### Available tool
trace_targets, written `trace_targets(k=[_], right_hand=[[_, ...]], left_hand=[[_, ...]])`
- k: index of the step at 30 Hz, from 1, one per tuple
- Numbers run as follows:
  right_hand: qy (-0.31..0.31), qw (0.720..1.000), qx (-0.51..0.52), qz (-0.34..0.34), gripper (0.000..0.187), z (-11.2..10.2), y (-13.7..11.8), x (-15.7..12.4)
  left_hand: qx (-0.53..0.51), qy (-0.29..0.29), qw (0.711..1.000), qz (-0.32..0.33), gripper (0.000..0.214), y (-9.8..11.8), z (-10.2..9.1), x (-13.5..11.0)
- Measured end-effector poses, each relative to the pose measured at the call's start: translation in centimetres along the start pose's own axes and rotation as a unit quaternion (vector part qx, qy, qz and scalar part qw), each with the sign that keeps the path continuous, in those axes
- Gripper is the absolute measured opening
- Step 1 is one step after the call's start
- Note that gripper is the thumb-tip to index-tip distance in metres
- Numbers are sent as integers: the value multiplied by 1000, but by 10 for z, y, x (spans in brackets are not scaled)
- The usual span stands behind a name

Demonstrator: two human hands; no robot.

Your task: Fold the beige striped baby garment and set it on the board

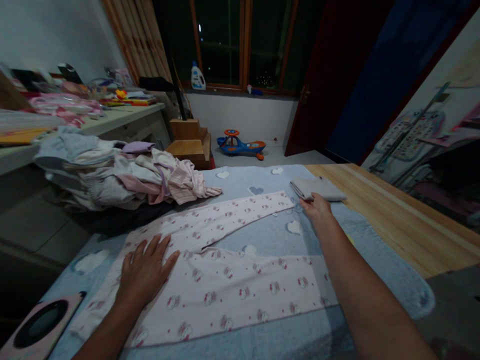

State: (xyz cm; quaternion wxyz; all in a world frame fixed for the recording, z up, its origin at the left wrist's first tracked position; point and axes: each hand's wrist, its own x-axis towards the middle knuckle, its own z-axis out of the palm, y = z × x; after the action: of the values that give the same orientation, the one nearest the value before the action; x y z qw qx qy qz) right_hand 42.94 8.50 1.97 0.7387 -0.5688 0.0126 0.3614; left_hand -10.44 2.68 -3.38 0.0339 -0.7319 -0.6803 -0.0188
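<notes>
Pale pink pants [243, 285] printed with cartoon cat faces lie spread on a blue cloth with heart shapes [258, 230]. Their two legs point right, apart from each other. My left hand [144, 270] rests flat on the waist part, fingers spread. Over at the far right of the cloth, my right hand [317, 206] pinches the near edge of a folded light grey garment [324, 189]. That garment lies as a flat, neat rectangle, partly over the wooden tabletop. Some of my right fingers are hidden by its edge.
A large heap of crumpled clothes [108, 172] stands at the left, beside a cluttered desk [127, 112]. A pink device with a dark oval [41, 322] lies at the near left. Bare wooden tabletop [397, 215] extends right. Beyond are wooden steps [187, 147] and a blue ride-on toy [243, 147].
</notes>
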Motion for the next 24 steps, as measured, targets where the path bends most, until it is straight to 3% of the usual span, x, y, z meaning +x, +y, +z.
trace_targets(k=[9, 16, 21, 24], right_hand=[[25, 999, 33, -16, 34, 9, -17, 37], [52, 996, 55, -54, 56, 7, -17, 48], [66, 993, 70, -70, 59, 6, -21, 52], [59, 993, 77, -66, 51, 6, -23, 55]], left_hand=[[12, 5, 1000, 0, 64, 0, 2, 0], [16, 5, 1000, -1, 64, -1, 3, -1], [16, 3, 1000, 0, 65, 0, 1, -1], [16, 6, 1000, 1, 64, -1, 2, -1]])
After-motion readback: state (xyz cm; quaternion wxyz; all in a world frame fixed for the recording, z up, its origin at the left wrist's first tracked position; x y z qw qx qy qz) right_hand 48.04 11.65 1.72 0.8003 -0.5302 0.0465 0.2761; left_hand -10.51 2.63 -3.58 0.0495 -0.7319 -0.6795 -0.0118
